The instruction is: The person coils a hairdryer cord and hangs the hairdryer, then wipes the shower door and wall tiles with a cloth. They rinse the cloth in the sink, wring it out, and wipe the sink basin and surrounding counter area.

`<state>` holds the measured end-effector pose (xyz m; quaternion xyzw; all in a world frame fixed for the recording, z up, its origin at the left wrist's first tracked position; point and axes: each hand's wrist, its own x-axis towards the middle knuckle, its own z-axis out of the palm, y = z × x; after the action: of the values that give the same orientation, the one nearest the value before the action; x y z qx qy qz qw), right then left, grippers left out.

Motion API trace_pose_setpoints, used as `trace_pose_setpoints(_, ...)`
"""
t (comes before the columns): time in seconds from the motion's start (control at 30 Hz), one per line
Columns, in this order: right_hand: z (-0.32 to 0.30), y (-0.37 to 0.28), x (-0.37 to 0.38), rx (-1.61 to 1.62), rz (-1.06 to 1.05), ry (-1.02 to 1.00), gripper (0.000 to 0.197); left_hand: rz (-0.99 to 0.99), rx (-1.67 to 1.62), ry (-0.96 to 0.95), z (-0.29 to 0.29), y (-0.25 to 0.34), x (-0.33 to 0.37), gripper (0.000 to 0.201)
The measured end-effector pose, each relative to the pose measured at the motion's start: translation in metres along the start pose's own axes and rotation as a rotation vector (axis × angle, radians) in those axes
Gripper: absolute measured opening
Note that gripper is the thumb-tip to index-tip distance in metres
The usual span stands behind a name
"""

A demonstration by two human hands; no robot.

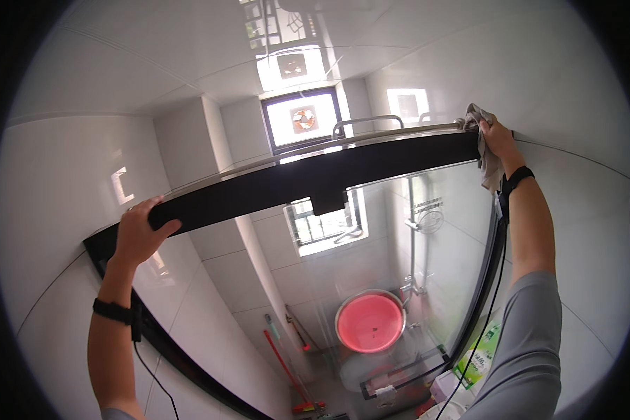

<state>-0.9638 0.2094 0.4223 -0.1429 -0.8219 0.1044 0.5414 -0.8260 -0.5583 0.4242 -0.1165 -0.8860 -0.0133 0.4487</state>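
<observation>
Crumpled grey cloth (490,168): clutched in our right hand (498,140)
Long black rail (392,159): cloth right, half-curled left hand (138,231) gripping left

Daylight glares white through the far window (278,120) and off the glossy ceiling (189,49), while fisheye distortion bows straight edges.

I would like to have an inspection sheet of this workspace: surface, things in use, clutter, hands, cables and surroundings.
Surface: black top rail above glass panels
Things in use: grey cloth, draped at the rail's right end
Clutter: pink basin, red-handled tool, green package, all lower down
Hands: left hand rests on the rail's left end, thumb spread; right hand grips the cloth
Cables: thin black cable hanging near the left wrist, another near the right
Surroundings: pale walls, window
</observation>
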Motion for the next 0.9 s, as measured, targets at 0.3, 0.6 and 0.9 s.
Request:
trace_pose_setpoints(0.3,-0.031,-0.086,-0.027,-0.05,-0.036,-0.095,0.052,0.03,0.002,0.079,0.013,-0.015,-0.001,0.062)
trace_pose_setpoints(0.6,-0.049,-0.254,-0.111,0.404,-0.444,-0.126,0.042,0.021,0.076,0.156,0.032,-0.023,-0.004,0.091)
trace_pose_setpoints(0.9,-0.001,-0.03,-0.001,-0.28,-0.379,-0.075,0.043,0.067,0.104,0.192,0.03,-0.041,-0.015,0.1)
